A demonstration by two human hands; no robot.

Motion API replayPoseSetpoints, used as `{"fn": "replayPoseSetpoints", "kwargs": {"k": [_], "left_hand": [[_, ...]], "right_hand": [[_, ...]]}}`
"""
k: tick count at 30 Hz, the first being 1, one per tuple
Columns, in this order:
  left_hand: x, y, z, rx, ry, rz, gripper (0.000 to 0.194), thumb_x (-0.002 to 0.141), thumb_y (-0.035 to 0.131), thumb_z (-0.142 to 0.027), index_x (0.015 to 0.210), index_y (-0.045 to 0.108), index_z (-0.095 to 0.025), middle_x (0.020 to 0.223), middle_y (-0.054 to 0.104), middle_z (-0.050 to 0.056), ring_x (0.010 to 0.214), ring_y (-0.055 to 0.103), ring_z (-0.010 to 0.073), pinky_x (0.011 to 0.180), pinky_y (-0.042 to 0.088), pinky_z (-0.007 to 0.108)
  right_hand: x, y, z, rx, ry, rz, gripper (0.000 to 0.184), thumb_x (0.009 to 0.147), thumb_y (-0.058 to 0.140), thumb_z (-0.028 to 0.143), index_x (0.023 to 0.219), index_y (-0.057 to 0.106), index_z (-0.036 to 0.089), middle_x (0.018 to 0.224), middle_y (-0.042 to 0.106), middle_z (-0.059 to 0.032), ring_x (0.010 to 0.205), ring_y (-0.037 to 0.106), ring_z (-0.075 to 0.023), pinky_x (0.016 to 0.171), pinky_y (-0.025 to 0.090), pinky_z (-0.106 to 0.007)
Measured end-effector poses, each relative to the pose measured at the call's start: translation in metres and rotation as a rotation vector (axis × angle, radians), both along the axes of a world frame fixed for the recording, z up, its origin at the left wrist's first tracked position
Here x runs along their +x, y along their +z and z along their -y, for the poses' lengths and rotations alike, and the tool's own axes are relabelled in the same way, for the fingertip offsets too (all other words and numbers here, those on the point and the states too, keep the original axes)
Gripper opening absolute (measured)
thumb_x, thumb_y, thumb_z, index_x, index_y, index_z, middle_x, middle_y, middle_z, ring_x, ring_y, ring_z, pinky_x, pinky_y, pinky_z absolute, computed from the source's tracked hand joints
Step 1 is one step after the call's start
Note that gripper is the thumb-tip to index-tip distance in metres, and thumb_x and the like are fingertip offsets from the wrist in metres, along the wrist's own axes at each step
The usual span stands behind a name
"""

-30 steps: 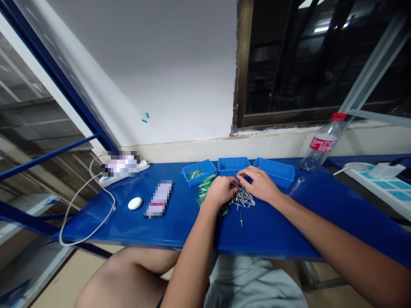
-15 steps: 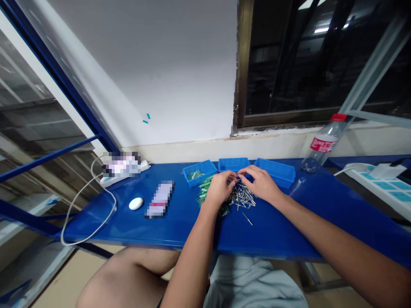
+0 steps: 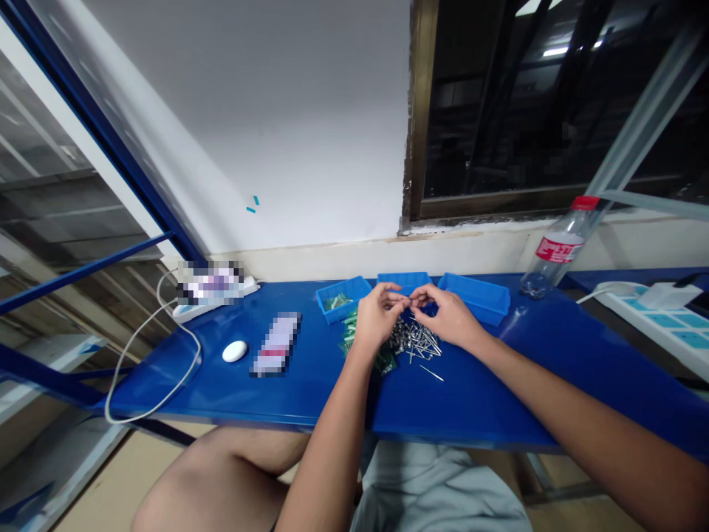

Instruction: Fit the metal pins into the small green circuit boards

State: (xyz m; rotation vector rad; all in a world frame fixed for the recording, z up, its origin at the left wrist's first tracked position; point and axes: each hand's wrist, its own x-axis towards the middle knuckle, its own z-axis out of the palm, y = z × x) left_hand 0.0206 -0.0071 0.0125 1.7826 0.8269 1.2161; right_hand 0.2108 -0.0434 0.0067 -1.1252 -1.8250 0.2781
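My left hand [image 3: 377, 316] and my right hand [image 3: 443, 314] meet at their fingertips above a pile of metal blind rivets [image 3: 418, 341]. Both have thumb and fingers pinched; whatever small piece is between them is too small to make out. One loose rivet [image 3: 432, 373] lies apart, nearer the table's front edge. Green small packets [image 3: 350, 336] lie beside and partly behind my left wrist. Behind my hands stand three blue bins: the left bin [image 3: 332, 314] holds some small packets, the middle bin [image 3: 403, 281] is partly covered by my fingers, and the right bin [image 3: 487, 304] sits at an angle.
On the blue table [image 3: 221, 391] to the left lie a white oval object [image 3: 234, 351] and a blurred-out flat item [image 3: 275, 345]. A power strip [image 3: 191, 309] with a white cable [image 3: 130, 332] sits at the back left. At right stand a bottle [image 3: 557, 251] and another power strip [image 3: 665, 318].
My left hand has risen from the rivet pile, and its fingertips now meet those of my right hand. The loose rivet has rolled rightward and turned.
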Motion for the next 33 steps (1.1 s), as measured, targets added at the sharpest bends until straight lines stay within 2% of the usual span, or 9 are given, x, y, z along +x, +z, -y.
{"fn": "replayPoseSetpoints", "kwargs": {"k": [3, 6, 9, 13, 17, 20, 23, 26, 33], "left_hand": [[0.001, 0.001, 0.002, 0.031, 0.012, -0.003, 0.03, 0.089, 0.077, -0.024, 0.116, 0.065, -0.016, 0.102, 0.08, 0.011, 0.094, 0.078, 0.0204, 0.087, 0.063, 0.034], [0.001, 0.005, 0.006, 0.054, 0.005, -0.072, 0.03, 0.094, 0.071, -0.025, 0.122, 0.066, -0.016, 0.103, 0.08, 0.01, 0.095, 0.078, 0.0208, 0.089, 0.063, 0.034], [0.0, 0.008, 0.009, 0.07, -0.032, -0.153, 0.032, 0.093, 0.065, -0.015, 0.125, 0.068, -0.017, 0.107, 0.081, 0.009, 0.098, 0.078, 0.0208, 0.091, 0.063, 0.034], [-0.001, 0.007, 0.007, 0.101, -0.045, -0.208, 0.021, 0.093, 0.065, -0.016, 0.11, 0.077, -0.018, 0.107, 0.082, 0.007, 0.097, 0.079, 0.0213, 0.093, 0.063, 0.035], [-0.002, 0.002, 0.002, 0.105, 0.002, -0.183, 0.018, 0.095, 0.066, -0.024, 0.106, 0.08, -0.02, 0.107, 0.082, 0.006, 0.097, 0.079, 0.0218, 0.093, 0.063, 0.035], [-0.002, 0.001, 0.001, 0.085, 0.049, -0.142, 0.018, 0.095, 0.066, -0.025, 0.105, 0.08, -0.019, 0.108, 0.082, 0.007, 0.097, 0.078, 0.0219, 0.091, 0.063, 0.034], [-0.001, 0.002, 0.002, 0.08, 0.095, -0.145, 0.016, 0.093, 0.068, -0.024, 0.102, 0.08, -0.018, 0.104, 0.082, 0.007, 0.092, 0.079, 0.0214, 0.089, 0.064, 0.034], [0.0, 0.003, 0.002, 0.091, 0.085, -0.17, 0.016, 0.093, 0.068, -0.023, 0.103, 0.08, -0.019, 0.102, 0.082, 0.006, 0.09, 0.079, 0.0205, 0.088, 0.064, 0.034], [0.0, 0.002, 0.001, 0.098, 0.046, -0.175, 0.018, 0.093, 0.068, -0.026, 0.105, 0.08, -0.019, 0.106, 0.082, 0.007, 0.094, 0.078, 0.0217, 0.091, 0.064, 0.036]], "right_hand": [[-0.002, -0.001, -0.001, -0.029, -0.027, -0.031, 0.033, 0.081, 0.063, 0.02, 0.114, 0.066, 0.022, 0.084, 0.07, -0.0016, 0.071, 0.064, -0.0181, 0.071, 0.055, -0.033], [-0.002, -0.004, -0.004, -0.093, -0.064, -0.114, 0.025, 0.08, 0.063, 0.022, 0.105, 0.068, 0.021, 0.079, 0.067, -0.0009, 0.065, 0.059, -0.0161, 0.062, 0.051, -0.031], [0.0, -0.008, -0.008, -0.165, -0.043, -0.258, 0.015, 0.082, 0.067, 0.028, 0.095, 0.068, 0.021, 0.082, 0.07, -0.0028, 0.07, 0.064, -0.0171, 0.064, 0.053, -0.031], [0.003, -0.012, -0.01, -0.23, 0.014, -0.363, 0.021, 0.084, 0.074, 0.039, 0.095, 0.069, 0.022, 0.088, 0.075, -0.0057, 0.08, 0.071, -0.021, 0.072, 0.057, -0.034], [0.004, -0.006, -0.005, -0.211, -0.02, -0.276, 0.026, 0.09, 0.072, 0.048, 0.094, 0.075, 0.022, 0.091, 0.078, -0.0061, 0.081, 0.073, -0.0228, 0.074, 0.058, -0.037], [0.003, 0.002, -0.001, -0.097, -0.068, -0.098, 0.023, 0.095, 0.065, 0.043, 0.092, 0.079, 0.024, 0.095, 0.078, -0.0065, 0.082, 0.071, -0.0227, 0.072, 0.056, -0.036], [0.003, 0.007, 0.001, -0.017, -0.105, 0.001, 0.018, 0.094, 0.064, 0.035, 0.097, 0.079, 0.024, 0.094, 0.077, -0.0064, 0.077, 0.068, -0.0212, 0.07, 0.054, -0.035], [0.003, 0.003, -0.001, -0.034, -0.102, 0.008, 0.016, 0.091, 0.066, 0.031, 0.1, 0.075, 0.023, 0.086, 0.076, -0.0042, 0.071, 0.064, -0.019, 0.068, 0.052, -0.033], [-0.001, -0.004, -0.001, -0.107, -0.025, -0.045, 0.018, 0.084, 0.065, 0.026, 0.101, 0.067, 0.023, 0.086, 0.073, -0.0027, 0.068, 0.061, -0.016, 0.066, 0.051, -0.031]]}}
